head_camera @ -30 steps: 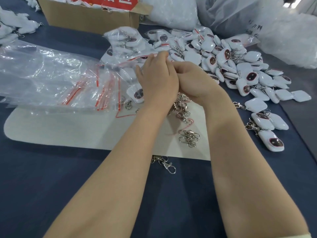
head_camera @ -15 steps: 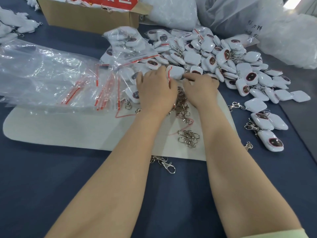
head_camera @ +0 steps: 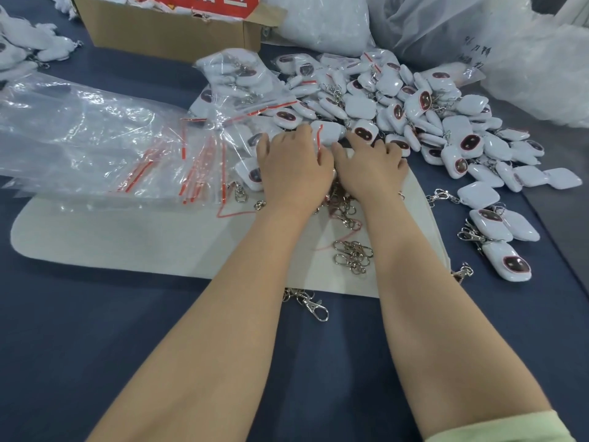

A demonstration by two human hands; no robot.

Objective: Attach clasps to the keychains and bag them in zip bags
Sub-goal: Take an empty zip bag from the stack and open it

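My left hand (head_camera: 293, 167) and my right hand (head_camera: 371, 167) lie palm down, side by side, at the near edge of a pile of white keychains (head_camera: 360, 106). The left fingertips touch a keychain in a small zip bag with a red strip (head_camera: 328, 134). My right fingers are spread on the pile's edge and hold nothing that I can see. Metal clasps (head_camera: 352, 253) lie in a small heap on the white mat (head_camera: 127, 237) between my forearms, with more hidden under my hands. Empty zip bags (head_camera: 95, 145) are stacked to the left.
A larger clear bag of keychains (head_camera: 236, 74) sits behind my left hand. A cardboard box (head_camera: 165, 36) and big plastic sacks (head_camera: 541, 74) stand at the back. Keychains with clasps (head_camera: 490, 224) lie at the right. A loose clasp (head_camera: 314, 306) lies on the blue cloth.
Both hands have come down from a raised, joined position to the pile's edge and have spread apart. The bagged keychain now lies on the pile.
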